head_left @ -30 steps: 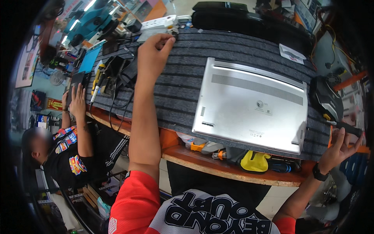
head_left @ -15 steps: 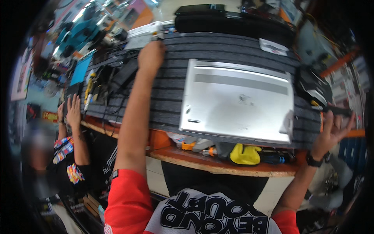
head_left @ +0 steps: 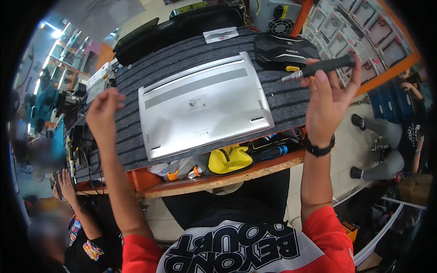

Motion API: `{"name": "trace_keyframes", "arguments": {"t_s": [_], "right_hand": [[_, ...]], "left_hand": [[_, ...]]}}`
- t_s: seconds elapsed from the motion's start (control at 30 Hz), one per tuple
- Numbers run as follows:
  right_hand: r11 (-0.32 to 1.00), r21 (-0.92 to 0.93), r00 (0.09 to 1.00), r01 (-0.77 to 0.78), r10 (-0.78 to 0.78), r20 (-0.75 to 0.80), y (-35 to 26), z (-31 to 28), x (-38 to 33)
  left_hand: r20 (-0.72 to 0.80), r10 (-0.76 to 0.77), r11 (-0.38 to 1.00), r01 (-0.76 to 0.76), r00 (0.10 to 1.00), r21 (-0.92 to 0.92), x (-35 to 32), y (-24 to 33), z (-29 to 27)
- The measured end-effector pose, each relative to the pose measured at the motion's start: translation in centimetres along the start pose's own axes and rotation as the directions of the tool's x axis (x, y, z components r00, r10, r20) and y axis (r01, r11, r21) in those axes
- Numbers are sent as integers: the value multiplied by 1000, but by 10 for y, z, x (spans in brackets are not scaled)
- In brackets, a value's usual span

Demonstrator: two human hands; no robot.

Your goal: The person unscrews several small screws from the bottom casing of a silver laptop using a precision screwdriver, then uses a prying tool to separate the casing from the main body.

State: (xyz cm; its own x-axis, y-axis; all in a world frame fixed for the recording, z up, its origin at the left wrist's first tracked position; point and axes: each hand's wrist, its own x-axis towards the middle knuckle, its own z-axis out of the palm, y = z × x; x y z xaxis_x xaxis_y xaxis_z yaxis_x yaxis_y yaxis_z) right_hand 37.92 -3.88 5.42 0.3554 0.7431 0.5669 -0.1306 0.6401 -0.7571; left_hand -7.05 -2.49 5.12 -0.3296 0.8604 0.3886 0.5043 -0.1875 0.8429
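The thin silver metal laptop [head_left: 205,109] lies underside up on the dark grey ribbed mat [head_left: 129,134], between the hands and touched by neither. Its shell looks stiff and smooth, probably fairly light but slick under dry fingers; the best hold seems to be both hands flat beneath the opposite short sides, with no pressing on the middle of the panel or the perforated vent strip, since the screen underneath is likely fragile. The right hand [head_left: 330,102] grasps a black-handled screwdriver with a silver shaft [head_left: 335,63], thumb and fingers around the grip, shaft pointing left near the black angular case [head_left: 284,50]. That tool appears rigid and easy to carry, best gripped around its thick handle, with the hard tip kept clear of the silver casing. The left hand [head_left: 104,107] hovers left of the laptop, fingers curled toward the thumb; whether they pinch something tiny I cannot tell.
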Motion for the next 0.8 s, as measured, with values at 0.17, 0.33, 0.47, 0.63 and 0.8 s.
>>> {"name": "trace_keyframes", "arguments": {"t_s": [0.17, 0.33, 0.47, 0.63, 0.8], "right_hand": [[993, 121, 984, 1, -23, 178, -36, 47, -56], [998, 68, 980, -5, -9, 201, -53, 68, -71], [999, 47, 974, 21, -31, 225, -56, 62, -70], [998, 62, 973, 12, -26, 229, -55, 63, -73], [998, 65, 967, 26, -42, 250, -48, 62, -74]], "left_hand": [[424, -13, 736, 296, 906, -609, -124, 82, 72], [540, -49, 157, 541, 840, -826, -156, 85, 106], [568, -38, -4, 569, 822, -823, -160, 84, 112], [596, -71, 0, 597, 800, -802, -164, 82, 116], [603, -82, 9, 605, 794, -796, -165, 83, 118]]}}
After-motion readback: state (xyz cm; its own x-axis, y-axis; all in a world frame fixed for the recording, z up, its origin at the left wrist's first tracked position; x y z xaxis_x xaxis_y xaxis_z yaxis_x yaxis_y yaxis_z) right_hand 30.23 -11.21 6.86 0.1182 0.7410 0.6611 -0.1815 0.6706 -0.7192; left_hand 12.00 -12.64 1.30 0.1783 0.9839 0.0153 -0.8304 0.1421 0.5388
